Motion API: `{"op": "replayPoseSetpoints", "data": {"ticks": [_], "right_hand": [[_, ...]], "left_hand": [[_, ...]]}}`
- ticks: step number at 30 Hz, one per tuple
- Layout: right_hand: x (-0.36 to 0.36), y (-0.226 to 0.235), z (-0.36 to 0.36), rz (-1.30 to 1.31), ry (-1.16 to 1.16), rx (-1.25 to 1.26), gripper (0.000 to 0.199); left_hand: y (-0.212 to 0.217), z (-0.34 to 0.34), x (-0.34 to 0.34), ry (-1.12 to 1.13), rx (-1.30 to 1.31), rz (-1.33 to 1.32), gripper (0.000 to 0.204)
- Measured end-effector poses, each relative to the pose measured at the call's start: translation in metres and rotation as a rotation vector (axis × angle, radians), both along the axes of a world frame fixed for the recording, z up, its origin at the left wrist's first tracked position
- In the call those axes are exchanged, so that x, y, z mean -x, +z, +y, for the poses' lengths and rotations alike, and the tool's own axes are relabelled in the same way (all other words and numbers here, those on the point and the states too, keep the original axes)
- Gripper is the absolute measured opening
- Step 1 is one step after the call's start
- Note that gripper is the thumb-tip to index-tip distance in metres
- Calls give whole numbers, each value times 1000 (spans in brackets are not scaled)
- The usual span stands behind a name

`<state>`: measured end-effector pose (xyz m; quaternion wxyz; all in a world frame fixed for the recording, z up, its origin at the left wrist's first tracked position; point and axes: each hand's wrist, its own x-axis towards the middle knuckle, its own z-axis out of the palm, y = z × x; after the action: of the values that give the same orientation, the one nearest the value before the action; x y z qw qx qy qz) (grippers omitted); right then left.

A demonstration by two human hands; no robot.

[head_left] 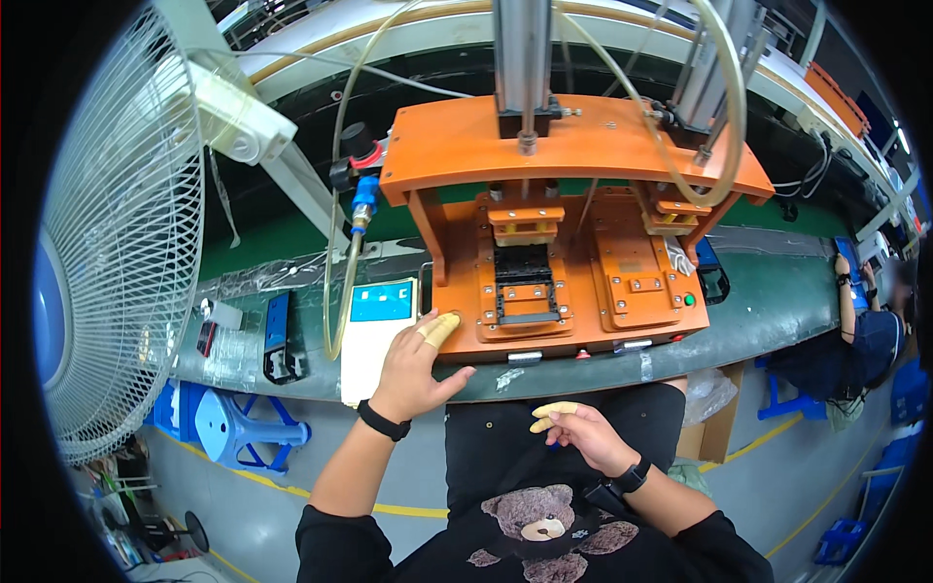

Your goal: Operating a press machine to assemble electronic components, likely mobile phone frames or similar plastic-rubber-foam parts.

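Note:
My left hand [413, 364] reaches to the front left corner of an orange press [457, 345]. Its fingers are stretched out, with yellowish covers on some of them, and the fingertips rest on the base; the thumb stands apart. Over my lap hovers my right hand [588, 437], two covered fingers extended and slightly separated. I see nothing clearly held in it. A black rectangular frame part [527, 296] lies in the press's left fixture, below the raised pressing head [527, 225]. The right fixture [637, 287] shows an orange block with no black part on it.
Left of the press lie white sheets with a blue card [382, 301] and a dark blue-and-black housing [279, 335]. A large fan [126, 233] stands far left. Hoses loop around the press. A blue stool [243, 428] is below the bench; another person [870, 340] sits far right.

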<state>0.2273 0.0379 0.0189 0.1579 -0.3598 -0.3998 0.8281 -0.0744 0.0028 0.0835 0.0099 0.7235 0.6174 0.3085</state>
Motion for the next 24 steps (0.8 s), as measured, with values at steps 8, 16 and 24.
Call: {"op": "replayPoseSetpoints", "data": {"ticks": [8,16,24], "right_hand": [[3,7,-1,-6,91,57,28],[18,2,1,21,65,180,30],[47,-10,-1,-2,139,59,31]], "left_hand": [[-66,-70,16,484,74,-94,56],[-75,-78,23,541,116,-270,32],[-64,-84,37,675,-4,-885,19]]}}
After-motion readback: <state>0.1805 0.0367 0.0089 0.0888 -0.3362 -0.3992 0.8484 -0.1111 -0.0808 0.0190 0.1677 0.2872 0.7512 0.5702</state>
